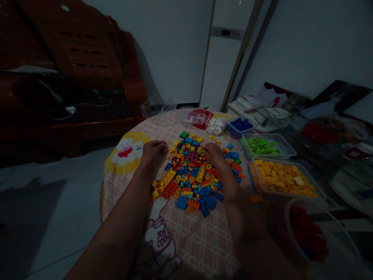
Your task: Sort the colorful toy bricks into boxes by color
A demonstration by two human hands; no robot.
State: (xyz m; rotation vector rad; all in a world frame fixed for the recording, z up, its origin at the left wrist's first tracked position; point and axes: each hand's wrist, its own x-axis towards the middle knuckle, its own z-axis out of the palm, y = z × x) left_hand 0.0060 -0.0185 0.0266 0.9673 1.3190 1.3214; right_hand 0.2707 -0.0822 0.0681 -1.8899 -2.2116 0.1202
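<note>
A loose pile of toy building bricks (192, 171) in yellow, blue, orange and other colours lies on the cloth-covered round table. Just left of the pile, my left hand (153, 152) is closed, its fingers curled and pressed together; what they hold, if anything, is too small and dark to make out. My right hand (214, 154) rests at the upper right part of the pile with its fingers bent down among the bricks, beside a purple piece (192, 157). Its fingertips look closed, but any brick in them is hidden.
On the right stand tubs of blue bricks (242, 124), green bricks (264, 146), yellow bricks (284, 178) and red bricks (309, 235). White bricks (215, 126) and clear plastic packaging (186, 117) lie at the back. A wooden bench (84, 58) stands behind left.
</note>
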